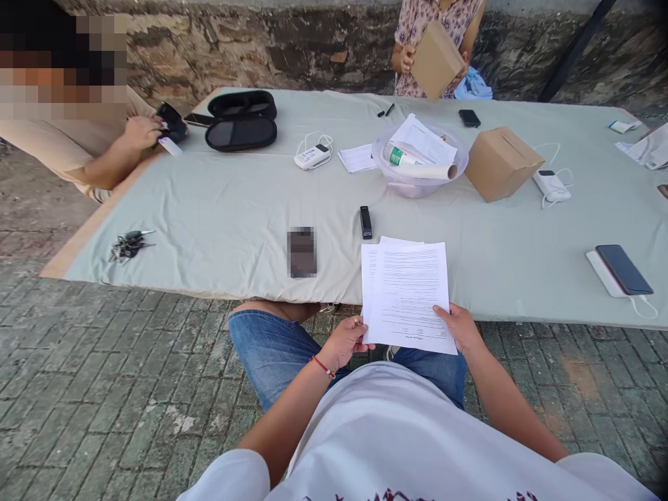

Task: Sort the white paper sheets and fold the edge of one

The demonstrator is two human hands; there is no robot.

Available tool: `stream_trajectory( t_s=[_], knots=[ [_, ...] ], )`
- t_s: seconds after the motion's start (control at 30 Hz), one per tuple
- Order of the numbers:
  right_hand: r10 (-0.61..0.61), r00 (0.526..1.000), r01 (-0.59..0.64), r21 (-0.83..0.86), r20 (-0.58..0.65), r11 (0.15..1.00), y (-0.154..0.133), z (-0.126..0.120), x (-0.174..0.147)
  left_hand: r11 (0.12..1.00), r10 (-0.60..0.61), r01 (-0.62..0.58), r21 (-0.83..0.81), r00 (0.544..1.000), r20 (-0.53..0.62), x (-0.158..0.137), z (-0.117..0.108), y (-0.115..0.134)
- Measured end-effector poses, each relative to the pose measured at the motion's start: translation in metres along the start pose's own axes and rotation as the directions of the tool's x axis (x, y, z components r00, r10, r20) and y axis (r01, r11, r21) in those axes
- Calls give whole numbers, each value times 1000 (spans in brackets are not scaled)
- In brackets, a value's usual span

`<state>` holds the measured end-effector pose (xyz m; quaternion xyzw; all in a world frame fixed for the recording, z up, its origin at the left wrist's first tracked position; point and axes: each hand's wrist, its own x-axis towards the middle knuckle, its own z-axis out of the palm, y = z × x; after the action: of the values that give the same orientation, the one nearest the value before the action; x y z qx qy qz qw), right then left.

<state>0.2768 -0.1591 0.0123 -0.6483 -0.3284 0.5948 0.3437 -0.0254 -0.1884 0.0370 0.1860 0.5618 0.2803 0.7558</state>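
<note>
Head view: left hand (344,342) and right hand (459,328) both grip a stack of printed papers (407,296) by its bottom corners, fingers (358,324) closed on the sheets, thumbs on top. Papers are tilted up above the knees, at the near edge of the surface (219,216).

Hard to make out: print on the papers is too small to read. A second sheet pokes out behind the top one; sheet count unclear. One flat item (301,252) left of the fingers is blurred out.

Just beyond the papers: a small black device (366,222). Further out: a clear bowl (401,182) with rolled papers, a cardboard box (501,162), a white charger with cable (551,186). Right of the right hand: a dark phone (623,269) on a white pad. Far left: keys (129,244), an open black case (241,120).

A person at the left handles a dark item, partly hidden by their hand. Another at the far side holds a box (435,60), cut off by the top edge.
</note>
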Motion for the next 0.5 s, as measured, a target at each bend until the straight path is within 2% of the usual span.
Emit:
stream_trajectory(
  t_s=[0.13, 0.33, 0.5],
  knots=[
    [-11, 1000, 11, -8, -1, 1000, -1, 1, -2, 995, 98, -96, 29, 992, -81, 4, 6, -6],
    [-5, 1000, 5, -10, -14, 1000, -1, -1, -3, 995, 94, -95, 23, 995, 17, -3, 4, -4],
    [10, 999, -11, -35, -37, 999, 0, -3, -3, 983, 184, -182, 27, 976, -113, -5, 0, -1]
  ],
)
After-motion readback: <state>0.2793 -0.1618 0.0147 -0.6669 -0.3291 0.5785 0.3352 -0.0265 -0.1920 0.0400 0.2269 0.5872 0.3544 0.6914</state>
